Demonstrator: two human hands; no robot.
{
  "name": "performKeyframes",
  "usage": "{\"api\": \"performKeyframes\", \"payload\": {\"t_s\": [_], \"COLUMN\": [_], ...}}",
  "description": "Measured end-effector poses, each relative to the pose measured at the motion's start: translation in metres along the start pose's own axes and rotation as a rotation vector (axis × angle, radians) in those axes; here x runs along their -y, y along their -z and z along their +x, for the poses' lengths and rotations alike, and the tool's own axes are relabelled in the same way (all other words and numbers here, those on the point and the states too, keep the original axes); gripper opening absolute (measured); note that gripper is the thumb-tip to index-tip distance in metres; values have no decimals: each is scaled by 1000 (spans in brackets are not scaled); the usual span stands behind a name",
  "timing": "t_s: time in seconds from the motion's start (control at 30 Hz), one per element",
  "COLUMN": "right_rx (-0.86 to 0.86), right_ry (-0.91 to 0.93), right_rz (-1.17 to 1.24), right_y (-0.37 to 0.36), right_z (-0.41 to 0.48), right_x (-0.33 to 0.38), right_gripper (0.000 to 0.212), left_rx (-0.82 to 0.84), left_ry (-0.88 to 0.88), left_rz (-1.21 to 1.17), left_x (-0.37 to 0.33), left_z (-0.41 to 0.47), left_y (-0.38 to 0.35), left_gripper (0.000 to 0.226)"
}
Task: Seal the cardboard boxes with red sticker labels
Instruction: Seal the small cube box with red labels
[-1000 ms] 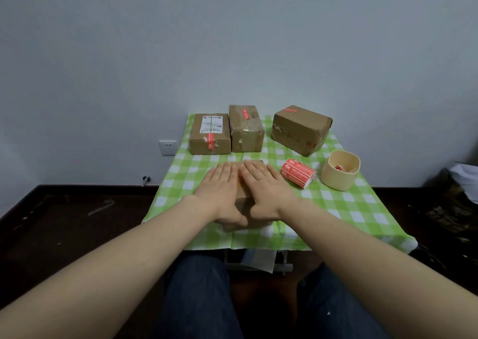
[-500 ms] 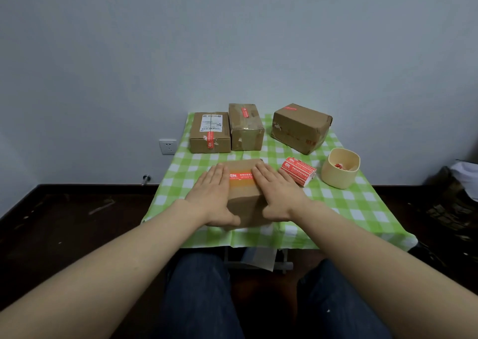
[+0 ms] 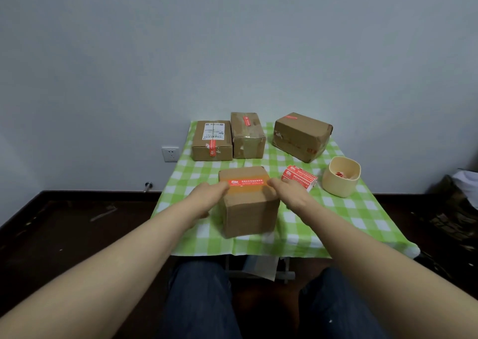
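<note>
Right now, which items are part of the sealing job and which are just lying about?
In the job:
near box with red sticker
left hand, right hand, one at each sticker end
sticker roll
three back boxes, already stickered

Lying about:
beige cup
wall socket

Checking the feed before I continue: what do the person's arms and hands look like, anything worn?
Both forearms are bare, with no sleeves in view. The left hand and right hand wear no gloves; no rings, watch or markings show. Dark blue jeans cover the legs below.
</note>
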State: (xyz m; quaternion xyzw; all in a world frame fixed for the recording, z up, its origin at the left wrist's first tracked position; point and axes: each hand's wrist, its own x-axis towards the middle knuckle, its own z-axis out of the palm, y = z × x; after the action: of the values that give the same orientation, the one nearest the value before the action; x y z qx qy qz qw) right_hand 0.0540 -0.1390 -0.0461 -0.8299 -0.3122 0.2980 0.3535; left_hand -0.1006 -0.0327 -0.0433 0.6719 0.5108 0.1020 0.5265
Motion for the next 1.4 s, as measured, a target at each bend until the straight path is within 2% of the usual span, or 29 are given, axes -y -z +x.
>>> {"api": "performKeyframes", "payload": {"t_s": [0.07, 0.13, 0.23, 0.3, 0.4, 0.47, 0.6, 0.63, 0.73, 0.77, 0.83, 0.9, 0.93, 1.03, 1.07, 1.13, 1.2, 1.3, 1.33, 1.4], "right_rx": [74, 45, -25, -3, 54, 41, 84, 105, 118, 127, 173, 192, 188, 222, 256, 293, 224, 164, 173, 206], "right_ry": [-74, -39, 51, 91, 153, 214, 284, 305, 388, 404, 367, 194, 83, -140, -152, -138, -92, -59, -51, -35], "right_rz": [152, 236, 322, 402, 502, 544, 575, 569, 516, 512, 571, 684, 735, 882, 932, 1004, 998, 1040, 1078, 1117], "right_y": [-3, -5, -2, 0, -3, -8, -14, -16, -24, -26, -28, -26, -24, -17, -16, -19, -22, -24, -23, -21], "right_z": [0, 1, -1, -2, -3, -2, 0, -1, -4, -5, -5, -5, -3, 2, 3, 2, 4, 8, 10, 11], "right_x": [5, 14, 31, 40, 42, 39, 29, 26, 21, 19, 19, 22, 23, 21, 20, 19, 16, 9, 7, 6], "right_gripper": [46, 41, 19, 14, 43, 48, 53, 56, 61, 60, 52, 37, 38, 71, 74, 64, 46, 47, 47, 47], "left_rx": [58, 37, -19, -12, 24, 40, 45, 31, -108, -151, -224, -315, -344, -347, -339, -316, -276, -220, -218, -170], "left_ry": [41, 16, -63, -75, -13, 38, 20, 5, 40, 38, 7, -83, -168, -463, -545, -682, -770, -680, -626, -527], "left_rz": [-220, -356, -436, -496, -600, -636, -546, -518, -401, -331, -191, -23, 55, 280, 350, 416, 346, 3, -75, -97], "left_x": [-2, -9, -23, -29, -33, -30, -23, -23, -25, -25, -23, -20, -18, -6, -3, 3, 4, -2, -4, -7], "left_z": [0, 1, 0, -1, -1, 2, 2, 2, 5, 5, 7, 4, 4, 5, 5, 8, 10, 8, 9, 12], "left_y": [-1, 0, 9, 16, 26, 29, 27, 25, 23, 22, 20, 17, 15, 8, 6, 5, 4, 7, 10, 17], "left_gripper": [31, 14, 14, 27, 47, 59, 75, 87, 153, 163, 156, 136, 135, 142, 143, 135, 110, 61, 58, 84]}}
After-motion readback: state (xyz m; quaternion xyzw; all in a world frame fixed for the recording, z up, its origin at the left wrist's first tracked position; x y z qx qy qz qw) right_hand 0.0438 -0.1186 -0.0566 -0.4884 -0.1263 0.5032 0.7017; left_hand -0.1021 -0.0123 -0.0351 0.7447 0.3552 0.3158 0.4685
